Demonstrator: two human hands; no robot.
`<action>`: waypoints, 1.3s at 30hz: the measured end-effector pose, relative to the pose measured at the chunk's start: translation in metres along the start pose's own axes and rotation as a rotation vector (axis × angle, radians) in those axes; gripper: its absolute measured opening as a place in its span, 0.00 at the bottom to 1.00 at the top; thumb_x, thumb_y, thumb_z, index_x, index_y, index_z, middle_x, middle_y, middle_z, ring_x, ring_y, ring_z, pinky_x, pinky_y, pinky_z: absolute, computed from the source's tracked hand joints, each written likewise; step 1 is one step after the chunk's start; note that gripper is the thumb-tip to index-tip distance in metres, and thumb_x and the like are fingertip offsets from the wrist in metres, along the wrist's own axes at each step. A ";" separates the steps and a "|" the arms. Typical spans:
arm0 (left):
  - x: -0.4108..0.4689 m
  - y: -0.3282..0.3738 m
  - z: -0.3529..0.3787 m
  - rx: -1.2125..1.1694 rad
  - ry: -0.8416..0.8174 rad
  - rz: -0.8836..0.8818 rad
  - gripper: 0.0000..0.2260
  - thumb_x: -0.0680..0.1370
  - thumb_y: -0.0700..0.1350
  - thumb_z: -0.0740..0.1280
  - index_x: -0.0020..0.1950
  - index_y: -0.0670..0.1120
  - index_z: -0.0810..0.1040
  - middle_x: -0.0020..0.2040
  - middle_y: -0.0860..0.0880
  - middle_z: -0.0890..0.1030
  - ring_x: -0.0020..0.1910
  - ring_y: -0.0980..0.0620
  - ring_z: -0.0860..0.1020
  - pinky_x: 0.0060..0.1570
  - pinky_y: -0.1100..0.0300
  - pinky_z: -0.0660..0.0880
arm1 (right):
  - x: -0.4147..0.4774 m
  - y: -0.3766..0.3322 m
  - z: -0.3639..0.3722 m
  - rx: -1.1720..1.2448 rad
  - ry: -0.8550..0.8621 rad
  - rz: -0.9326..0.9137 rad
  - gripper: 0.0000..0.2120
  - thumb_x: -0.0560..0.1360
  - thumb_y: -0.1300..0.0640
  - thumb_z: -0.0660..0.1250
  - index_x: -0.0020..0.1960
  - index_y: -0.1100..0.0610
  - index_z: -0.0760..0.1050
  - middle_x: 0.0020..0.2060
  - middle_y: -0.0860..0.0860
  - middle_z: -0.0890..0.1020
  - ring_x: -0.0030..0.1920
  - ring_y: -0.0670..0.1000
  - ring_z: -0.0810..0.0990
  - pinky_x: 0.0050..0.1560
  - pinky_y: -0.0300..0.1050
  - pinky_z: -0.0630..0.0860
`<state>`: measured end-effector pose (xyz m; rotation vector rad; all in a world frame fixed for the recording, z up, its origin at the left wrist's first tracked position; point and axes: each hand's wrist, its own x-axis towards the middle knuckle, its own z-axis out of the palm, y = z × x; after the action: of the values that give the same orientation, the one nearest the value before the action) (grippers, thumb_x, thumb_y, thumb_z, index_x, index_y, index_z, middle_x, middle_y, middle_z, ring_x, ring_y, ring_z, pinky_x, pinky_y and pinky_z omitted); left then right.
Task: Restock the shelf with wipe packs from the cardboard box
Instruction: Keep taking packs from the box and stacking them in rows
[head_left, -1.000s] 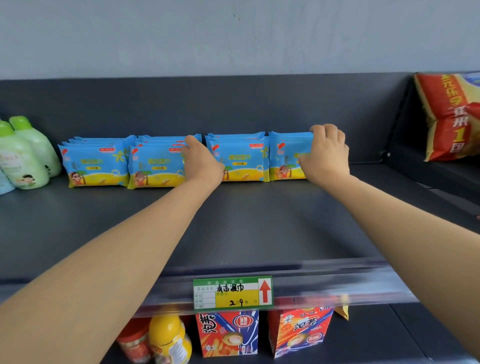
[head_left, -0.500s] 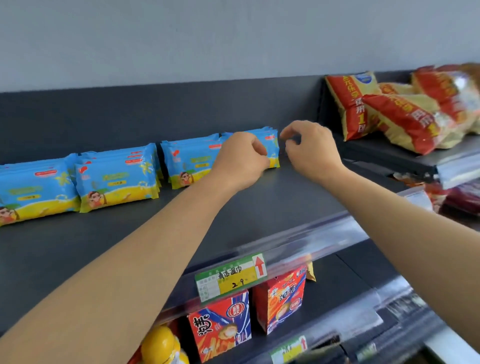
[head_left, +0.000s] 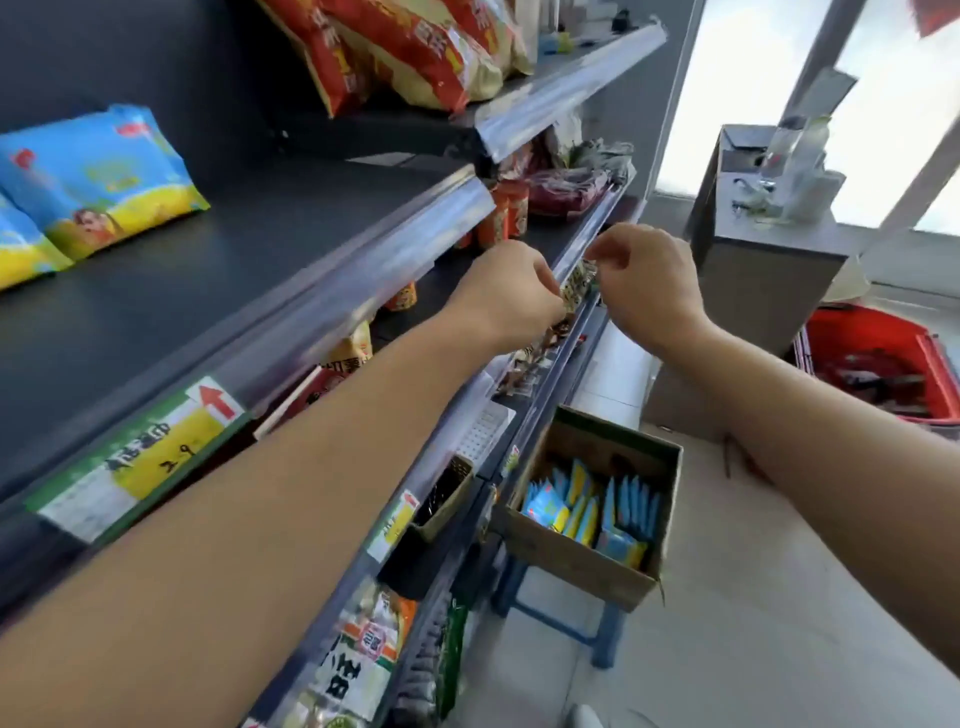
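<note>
Small shop. Dark tiered shelf (head_left: 249, 260) with a price tag (head_left: 156, 452) on its front rail; snack bags (head_left: 415, 47) stocked higher up; red shopping basket (head_left: 878, 364) on the floor.

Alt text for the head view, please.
The left hand and right hand hover empty, fingers curled, by the shelf edges. Below, a cardboard box holds blue wipe packs; more packs lie on the dark shelf at left.
</note>
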<state>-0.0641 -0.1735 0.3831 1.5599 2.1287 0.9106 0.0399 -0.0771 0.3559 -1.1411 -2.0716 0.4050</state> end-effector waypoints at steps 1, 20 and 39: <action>0.003 0.003 0.015 0.011 -0.043 0.003 0.03 0.74 0.39 0.68 0.44 0.43 0.81 0.37 0.47 0.80 0.38 0.50 0.77 0.40 0.59 0.74 | -0.005 0.017 -0.003 -0.027 -0.008 0.041 0.16 0.72 0.65 0.58 0.52 0.58 0.81 0.51 0.55 0.84 0.55 0.56 0.79 0.58 0.49 0.75; 0.082 -0.079 0.252 0.123 -0.402 -0.382 0.08 0.75 0.37 0.66 0.52 0.35 0.79 0.49 0.38 0.82 0.46 0.41 0.80 0.46 0.53 0.79 | -0.043 0.234 0.076 -0.198 -0.589 0.297 0.16 0.75 0.65 0.58 0.57 0.57 0.79 0.57 0.56 0.80 0.58 0.58 0.76 0.59 0.48 0.74; 0.090 -0.223 0.415 0.102 -0.530 -0.656 0.02 0.76 0.36 0.66 0.47 0.41 0.73 0.44 0.44 0.73 0.40 0.47 0.71 0.42 0.55 0.72 | -0.071 0.367 0.211 -0.234 -0.872 0.292 0.16 0.76 0.66 0.59 0.61 0.58 0.76 0.56 0.57 0.79 0.54 0.58 0.78 0.52 0.47 0.76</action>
<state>0.0018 -0.0105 -0.0627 0.8832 2.0752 0.1459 0.1317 0.0830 -0.0319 -1.6061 -2.7405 0.9527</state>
